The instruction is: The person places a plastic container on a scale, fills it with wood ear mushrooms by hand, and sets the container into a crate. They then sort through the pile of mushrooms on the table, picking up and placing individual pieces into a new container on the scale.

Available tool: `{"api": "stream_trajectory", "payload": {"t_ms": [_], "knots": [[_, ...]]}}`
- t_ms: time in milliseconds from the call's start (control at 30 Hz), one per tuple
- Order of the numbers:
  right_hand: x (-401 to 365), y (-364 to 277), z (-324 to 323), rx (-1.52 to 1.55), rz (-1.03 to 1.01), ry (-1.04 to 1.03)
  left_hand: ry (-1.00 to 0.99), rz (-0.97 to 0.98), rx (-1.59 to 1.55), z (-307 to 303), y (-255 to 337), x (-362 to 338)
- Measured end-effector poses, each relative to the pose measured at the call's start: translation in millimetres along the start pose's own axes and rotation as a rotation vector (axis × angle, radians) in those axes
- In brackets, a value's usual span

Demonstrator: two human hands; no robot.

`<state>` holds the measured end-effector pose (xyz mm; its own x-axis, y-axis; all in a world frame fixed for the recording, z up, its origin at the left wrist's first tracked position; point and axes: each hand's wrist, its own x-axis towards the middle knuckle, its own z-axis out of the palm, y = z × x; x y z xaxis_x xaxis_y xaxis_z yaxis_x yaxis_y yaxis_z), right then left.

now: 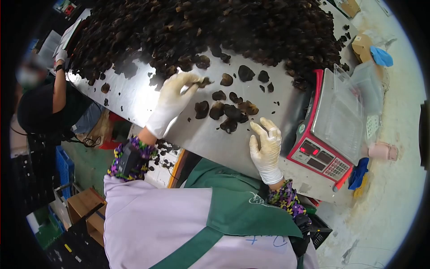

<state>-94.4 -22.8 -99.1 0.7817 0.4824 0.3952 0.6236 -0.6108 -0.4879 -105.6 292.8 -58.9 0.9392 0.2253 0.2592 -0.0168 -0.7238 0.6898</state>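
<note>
My left hand, in a white glove, reaches over the metal table and pinches a small dark wood ear mushroom between thumb and fingertips. To its right, a loose group of wood ear mushrooms lies flat on the metal, with a few single pieces above them. My right hand, also gloved, hovers by the table's near edge, just below and right of that group. Its fingers are slightly bent and apart, with nothing visible in them. A large heap of wood ear mushrooms covers the far side.
A red digital scale with a clear plastic tray stands at the right. Another person's gloved hand is at the table's left end. Cardboard boxes and a blue cloth lie along the right wall.
</note>
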Motion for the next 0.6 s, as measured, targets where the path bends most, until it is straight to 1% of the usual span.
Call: {"api": "stream_trajectory", "payload": {"t_ms": [33,133,233,267,333,367,433,467,500,533,567,600], "knots": [[4,-4,-1,0.008,-0.015,0.005,-0.029,-0.066,0.002,-2,-4,-14],[23,-15,-4,0.029,-0.064,0.010,-0.114,-0.289,-0.418,-7,0,-46],[41,-24,1,0.048,-0.110,0.013,-0.129,-0.515,-0.733,-7,-7,-57],[47,-26,2,0.030,-0.106,0.010,-0.121,-0.514,-0.727,-8,-10,-59],[54,-28,5,-0.005,-0.090,-0.005,-0.112,-0.651,-0.840,-11,-6,-59],[57,-28,6,-0.001,-0.094,-0.004,-0.107,-0.651,-0.837,-12,-10,-59],[62,-26,12,-0.047,-0.051,0.000,-0.167,-0.610,-1.121,-15,-18,-60],[62,-23,17,-0.055,-0.035,-0.032,-0.163,-0.610,-1.120,-17,-18,-63],[64,-25,18,-0.053,-0.039,-0.033,-0.073,-0.628,-1.056,-20,-12,-66],[65,-28,19,-0.046,-0.040,-0.084,0.016,-0.646,-0.991,-24,-6,-69],[66,-30,20,-0.038,-0.042,-0.134,0.021,-0.645,-0.992,-29,-3,-76],[62,-28,27,-0.042,-0.030,-0.193,0.230,-0.598,-0.749,-38,-2,-86]]}}
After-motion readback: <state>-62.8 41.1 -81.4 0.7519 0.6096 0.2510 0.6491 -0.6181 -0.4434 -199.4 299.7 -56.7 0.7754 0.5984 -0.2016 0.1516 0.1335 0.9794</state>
